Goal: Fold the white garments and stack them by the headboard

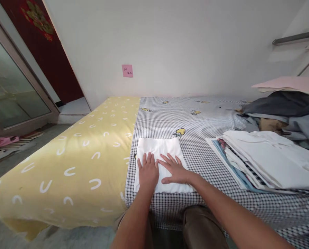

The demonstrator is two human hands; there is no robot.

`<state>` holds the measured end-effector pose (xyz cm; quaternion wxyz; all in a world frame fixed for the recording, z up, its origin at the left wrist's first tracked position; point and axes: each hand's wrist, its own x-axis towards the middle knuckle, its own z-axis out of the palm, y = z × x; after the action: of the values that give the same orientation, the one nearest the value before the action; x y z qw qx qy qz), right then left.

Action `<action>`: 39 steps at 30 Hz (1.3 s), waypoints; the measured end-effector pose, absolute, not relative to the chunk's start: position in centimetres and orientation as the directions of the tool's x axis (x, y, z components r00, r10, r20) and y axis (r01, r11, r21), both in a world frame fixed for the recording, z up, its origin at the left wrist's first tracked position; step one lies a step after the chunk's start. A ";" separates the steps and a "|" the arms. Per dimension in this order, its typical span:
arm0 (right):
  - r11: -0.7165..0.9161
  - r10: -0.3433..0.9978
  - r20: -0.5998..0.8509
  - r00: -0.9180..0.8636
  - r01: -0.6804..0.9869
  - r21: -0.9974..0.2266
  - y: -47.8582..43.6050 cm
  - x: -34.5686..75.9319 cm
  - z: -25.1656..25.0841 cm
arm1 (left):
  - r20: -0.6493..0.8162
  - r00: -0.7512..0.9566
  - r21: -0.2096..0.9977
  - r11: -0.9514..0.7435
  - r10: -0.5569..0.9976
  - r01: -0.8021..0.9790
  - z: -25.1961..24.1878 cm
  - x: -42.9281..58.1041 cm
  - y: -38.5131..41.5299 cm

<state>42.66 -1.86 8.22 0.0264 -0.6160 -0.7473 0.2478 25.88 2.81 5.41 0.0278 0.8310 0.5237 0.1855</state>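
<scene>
A white folded cloth [167, 147] lies flat on the checked sheet, close to the front edge of the bed. My left hand [148, 170] rests palm down on its left half, fingers slightly apart and pointing away from me. Just to the right, my right hand [175, 170] lies spread on the same cloth, its fingers angled to the left and its thumb apart. The fingertips of the two hands are very near each other. Neither hand grips anything. Parts of the cloth are hidden under my palms.
A stack of folded clothes [268, 159] with white on top sits at the right. Behind it are a dark garment [281, 103] and a pink item [291, 84]. A yellow sheet [92, 152] covers the left side. A pink note [127, 71] is on the wall.
</scene>
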 end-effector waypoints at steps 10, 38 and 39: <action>0.144 0.967 -0.145 -0.208 0.921 -0.362 -2.0 42.3 6.5 | 0.012 0.526 0.277 -0.508 0.850 0.815 8.3 24.3 5.5; 0.143 0.973 -0.109 -0.202 0.905 -0.400 -1.9 42.3 6.9 | 0.079 0.522 0.272 -0.522 0.849 0.808 6.4 23.7 12.6; 0.142 0.974 -0.106 -0.199 0.908 -0.395 -1.9 42.3 6.9 | 0.093 0.526 0.276 -0.530 0.845 0.802 6.3 23.1 12.1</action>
<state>42.29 -1.92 6.91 0.0878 -0.6269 -0.7504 0.1900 23.10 12.13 6.35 0.1002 0.8678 0.4745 0.1081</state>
